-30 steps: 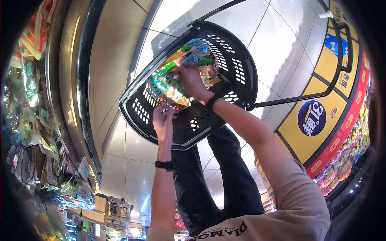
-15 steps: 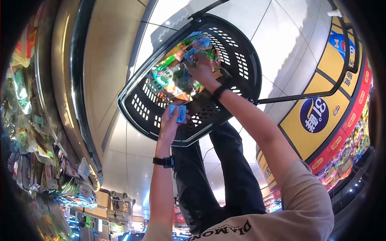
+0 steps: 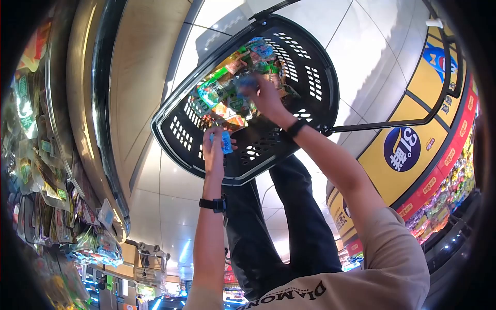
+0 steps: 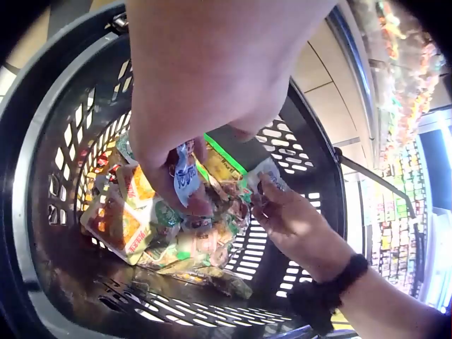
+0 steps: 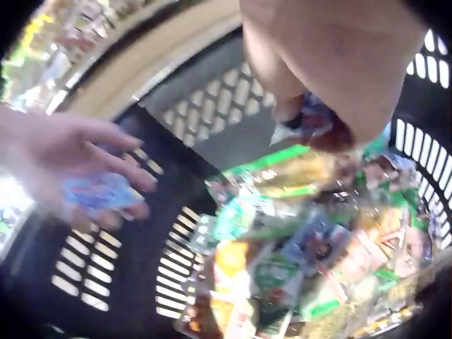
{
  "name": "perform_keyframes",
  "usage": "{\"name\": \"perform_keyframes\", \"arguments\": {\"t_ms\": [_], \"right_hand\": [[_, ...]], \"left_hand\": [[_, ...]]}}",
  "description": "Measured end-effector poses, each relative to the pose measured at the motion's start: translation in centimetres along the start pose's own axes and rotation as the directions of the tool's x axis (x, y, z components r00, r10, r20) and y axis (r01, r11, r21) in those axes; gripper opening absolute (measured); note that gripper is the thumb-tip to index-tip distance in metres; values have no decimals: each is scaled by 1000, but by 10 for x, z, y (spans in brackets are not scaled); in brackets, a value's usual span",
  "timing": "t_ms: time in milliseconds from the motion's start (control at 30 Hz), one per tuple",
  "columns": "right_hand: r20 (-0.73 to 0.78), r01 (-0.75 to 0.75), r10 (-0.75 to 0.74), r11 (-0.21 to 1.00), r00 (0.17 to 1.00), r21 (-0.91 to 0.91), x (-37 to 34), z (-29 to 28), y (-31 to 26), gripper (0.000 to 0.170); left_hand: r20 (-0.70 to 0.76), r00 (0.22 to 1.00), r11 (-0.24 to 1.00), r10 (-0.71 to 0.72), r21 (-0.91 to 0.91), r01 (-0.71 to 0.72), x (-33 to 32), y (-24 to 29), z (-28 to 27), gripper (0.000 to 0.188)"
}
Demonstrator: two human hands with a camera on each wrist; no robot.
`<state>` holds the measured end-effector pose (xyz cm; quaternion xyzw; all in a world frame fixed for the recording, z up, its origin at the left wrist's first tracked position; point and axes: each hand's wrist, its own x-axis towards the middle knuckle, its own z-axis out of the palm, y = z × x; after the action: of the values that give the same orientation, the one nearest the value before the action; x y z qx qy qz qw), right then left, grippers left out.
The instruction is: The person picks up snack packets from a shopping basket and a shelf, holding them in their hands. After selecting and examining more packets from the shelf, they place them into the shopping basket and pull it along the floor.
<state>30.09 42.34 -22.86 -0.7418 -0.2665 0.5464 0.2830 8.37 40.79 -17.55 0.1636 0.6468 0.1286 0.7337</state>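
Note:
A black shopping basket holds a heap of small snack packets in green, orange and clear wrappers. My left hand is over the basket's near left side and holds a small blue packet. The same packet shows blue and white in the left wrist view. Above the heap, my right hand pinches another small blue packet, blurred in the head view. In the right wrist view this packet is partly covered by the hand.
The basket's long black handle swings out to the right, over the tiled floor. Shelves of hanging packets run along the left. A yellow panelled display with bright wrapped sweets curves along the right.
The blue packet came into view in my left hand as it turned, and the hand has since tilted. My right hand has drawn back slightly from the heap with its packet.

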Motion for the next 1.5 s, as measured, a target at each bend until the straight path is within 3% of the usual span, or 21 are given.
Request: {"name": "perform_keyframes", "arguments": {"t_ms": [33, 100, 167, 233, 300, 333, 400, 467, 567, 733, 800, 833, 900, 1000, 1067, 1167, 1233, 1267, 1333, 1433, 1500], "right_hand": [[158, 100, -100, 995, 982, 9, -15, 2, 0, 38], [425, 72, -116, 990, 898, 119, -53, 14, -5, 40], [488, 162, -162, 986, 858, 44, -79, 24, -12, 39], [480, 161, -128, 987, 868, -26, -81, 24, -23, 43], [339, 407, -346, 904, 875, -129, -67, 28, -3, 51], [315, 261, -222, 961, 923, -87, -53, 26, 0, 50], [195, 287, -244, 929, 950, -235, -8, 18, 24, 47], [-41, 311, -427, 718, 903, -623, 25, 23, 62, 40], [35, 245, -329, 621, 944, -745, 45, 24, 84, 37], [88, 382, -464, 590, 881, -711, 29, 17, 48, 18], [135, 399, -375, 870, 917, -291, 9, 14, 17, 13], [206, 455, -414, 858, 887, -236, -6, 10, -2, 10], [435, 308, -279, 952, 856, 4, -33, 9, -21, 8], [511, 195, -166, 981, 843, -2, -68, 14, -46, 10], [375, 467, -412, 882, 830, -64, -72, 25, -36, 14], [221, 505, -475, 856, 852, -106, -56, 21, -44, 17], [9, 263, -262, 964, 965, -29, -17, 12, -25, 21], [-130, 274, -324, 914, 937, -300, 19, 9, 7, 33], [-383, 164, -375, 861, 844, -481, 65, -10, 16, 39], [-525, -28, -280, 864, 804, -503, 102, -9, 47, 40], [-492, -72, -221, 858, 842, -508, 108, -5, 59, 41]], "left_hand": [[0, 1000, 1000, -1, -1, 1, -1, 5, 3, 29], [118, 993, 985, -9, -172, 30, -6, 13, 10, 32], [117, 992, 982, -47, -175, 67, -7, 9, 14, 29], [140, 985, 982, 98, 144, -118, -2, -3, 12, 25], [113, 993, 1000, -27, 16, 25, -6, -7, 2, 19], [61, 998, 1000, -19, -2, 20, -8, -5, 0, 19], [-14, 1000, 1000, -6, -6, 6, -10, -7, -6, 18], [8, 1000, 1000, -12, 7, 12, -11, -11, -11, 19], [11, 1000, 1000, -23, 18, 23, -14, -12, -10, 21], [-17, 999, 998, 51, 27, -50, -19, -12, -10, 26], [-82, 992, 989, 101, 119, -91, -15, -7, -14, 34], [-125, 987, 990, 104, 111, -90, -14, -1, -12, 38], [-127, 987, 993, 98, 74, -89, -10, 6, -14, 42], [27, 997, 997, 72, 38, -73, -18, 17, -3, 36], [190, 977, 978, 97, 162, -128, -17, 16, 0, 31], [178, 983, 998, 35, -56, -25, -20, 14, -2, 19], [188, 981, 998, 39, -48, -30, -19, 19, -8, 18], [205, 978, 1000, 20, -4, -20, -18, 17, -13, 18], [220, 975, 999, -2, 37, -7, -20, 14, -16, 18], [226, 974, 998, -8, 64, -7, -21, 16, -9, 19], [200, 979, 999, 24, 33, -32, -28, 17, -4, 21]]}}
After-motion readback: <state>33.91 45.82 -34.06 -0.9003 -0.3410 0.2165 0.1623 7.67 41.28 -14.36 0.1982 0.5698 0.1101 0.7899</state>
